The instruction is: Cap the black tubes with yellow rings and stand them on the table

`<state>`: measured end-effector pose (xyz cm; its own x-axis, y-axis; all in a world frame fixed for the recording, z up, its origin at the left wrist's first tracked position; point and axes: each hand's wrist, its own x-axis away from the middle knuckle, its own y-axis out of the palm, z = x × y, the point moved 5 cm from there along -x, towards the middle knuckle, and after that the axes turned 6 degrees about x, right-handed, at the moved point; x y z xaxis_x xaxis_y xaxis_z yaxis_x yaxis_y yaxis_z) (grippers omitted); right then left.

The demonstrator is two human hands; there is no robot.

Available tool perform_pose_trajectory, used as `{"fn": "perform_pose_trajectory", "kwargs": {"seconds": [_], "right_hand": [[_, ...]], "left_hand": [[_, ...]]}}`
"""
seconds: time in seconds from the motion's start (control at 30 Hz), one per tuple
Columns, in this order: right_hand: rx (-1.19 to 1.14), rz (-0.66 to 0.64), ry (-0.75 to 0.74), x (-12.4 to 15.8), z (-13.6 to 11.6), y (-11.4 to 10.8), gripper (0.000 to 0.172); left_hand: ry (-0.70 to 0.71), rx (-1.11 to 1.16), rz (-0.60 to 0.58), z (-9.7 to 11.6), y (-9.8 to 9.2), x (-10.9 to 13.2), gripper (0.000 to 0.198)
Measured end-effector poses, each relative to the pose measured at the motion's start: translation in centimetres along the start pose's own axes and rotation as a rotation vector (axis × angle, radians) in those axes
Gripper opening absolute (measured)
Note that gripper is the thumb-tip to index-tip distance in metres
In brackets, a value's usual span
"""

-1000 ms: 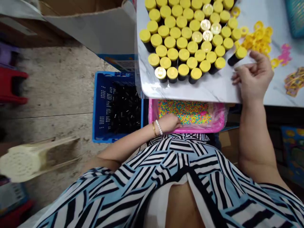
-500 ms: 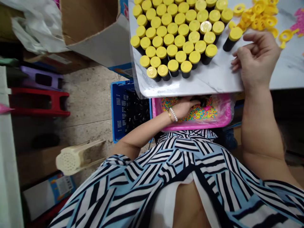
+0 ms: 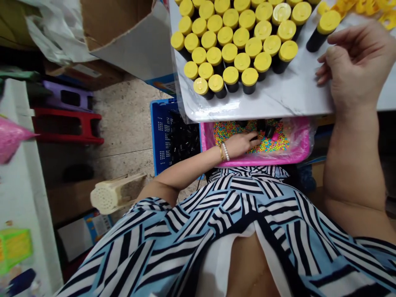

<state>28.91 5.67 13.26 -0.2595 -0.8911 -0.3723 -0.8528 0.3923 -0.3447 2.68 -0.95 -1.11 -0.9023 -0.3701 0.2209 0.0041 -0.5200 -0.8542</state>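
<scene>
My left hand [image 3: 241, 144], with bracelets at the wrist, reaches into a pink tray [image 3: 305, 144] of small coloured beads [image 3: 229, 130]. Its fingers are near black tubes [image 3: 269, 131] lying on the beads; the fingertips are partly dark and I cannot make out anything in them. On the white table, my right hand [image 3: 355, 62] rests with its fingers curled and apart, holding nothing. Just beside its fingertips stands a black tube with a yellow cap [image 3: 328, 22], slightly tilted in view. Many more capped tubes [image 3: 229, 52] stand in rows at the table's left part.
A blue basket [image 3: 157, 144] with black tubes is left of the tray. Yellow ring-shaped parts [image 3: 368, 6] lie at the table's far right. A cardboard box [image 3: 133, 49], a red stool [image 3: 68, 123] and a cream stool [image 3: 107, 198] are on the left.
My left hand has drawn back slightly from the black tubes and its fingers show more. The whole view has shifted, bringing more of the left shelf into sight.
</scene>
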Motion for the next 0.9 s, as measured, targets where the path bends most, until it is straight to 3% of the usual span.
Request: {"fn": "perform_pose_trajectory", "kwargs": {"seconds": [0.1,0.2,0.33,0.43,0.57,0.67,0.73,0.8,0.9], "right_hand": [[-0.033,0.073,0.008,-0.1,0.0,0.1,0.012],[-0.025,0.082,0.021,-0.1,-0.1,0.3,0.011],[-0.008,0.082,0.036,-0.1,-0.1,0.2,0.013],[-0.031,0.087,0.028,-0.2,0.2,0.3,0.01],[0.038,0.083,0.071,-0.2,0.8,0.4,0.008],[0.11,0.095,0.07,-0.1,0.9,0.3,0.01],[0.14,0.096,0.053,0.0,0.9,0.3,0.011],[0.146,0.094,0.029,0.0,0.7,0.3,0.012],[0.142,0.093,-0.007,0.1,0.6,0.3,0.012]], "left_hand": [[0.083,0.043,-0.017,0.8,0.5,0.0,0.037],[0.107,0.239,0.108,0.3,0.1,0.3,0.034],[0.121,0.562,0.313,-0.7,-1.9,0.7,0.037],[0.152,0.691,0.365,0.5,-3.8,1.0,0.039],[0.264,0.736,0.474,3.4,-6.5,1.1,0.039],[0.275,0.578,0.531,3.9,-6.8,0.5,0.036],[0.2,0.372,0.467,3.2,-5.7,-0.4,0.034],[0.129,0.204,0.312,2.3,-3.7,-1.5,0.037],[0.112,0.176,0.121,1.5,-1.0,-2.4,0.035]]}}
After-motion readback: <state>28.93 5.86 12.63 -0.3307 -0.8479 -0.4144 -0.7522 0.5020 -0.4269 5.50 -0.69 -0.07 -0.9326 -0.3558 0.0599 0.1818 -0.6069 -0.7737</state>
